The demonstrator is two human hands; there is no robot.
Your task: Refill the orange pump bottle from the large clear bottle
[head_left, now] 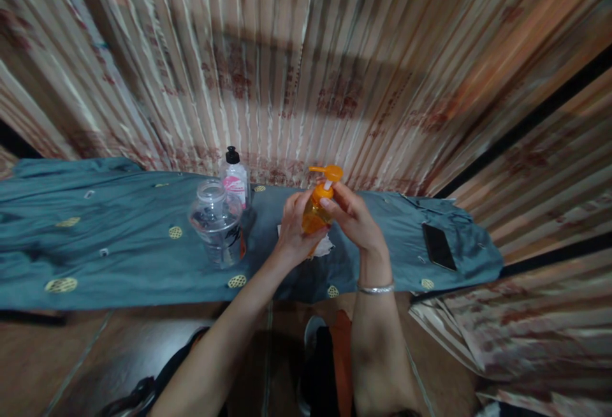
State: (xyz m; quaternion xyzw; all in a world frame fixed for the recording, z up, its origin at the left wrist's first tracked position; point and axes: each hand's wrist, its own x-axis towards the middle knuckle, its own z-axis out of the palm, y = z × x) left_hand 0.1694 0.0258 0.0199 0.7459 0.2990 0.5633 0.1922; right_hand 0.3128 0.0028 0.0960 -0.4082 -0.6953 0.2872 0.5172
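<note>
An orange pump bottle (319, 203) with an orange dispenser head is held upright above a table covered by a blue-grey cloth (119, 238). My left hand (292, 229) wraps the bottle's body from the left. My right hand (352, 216) grips its neck just under the pump, with a silver bangle on that wrist. A white tissue (324, 248) lies on the cloth under the bottle.
A clear plastic jar (217, 222) stands left of my hands, and a small clear bottle with a black cap and pink label (234, 178) stands behind it. A black phone (438, 246) lies at the right. Striped curtains hang behind the table.
</note>
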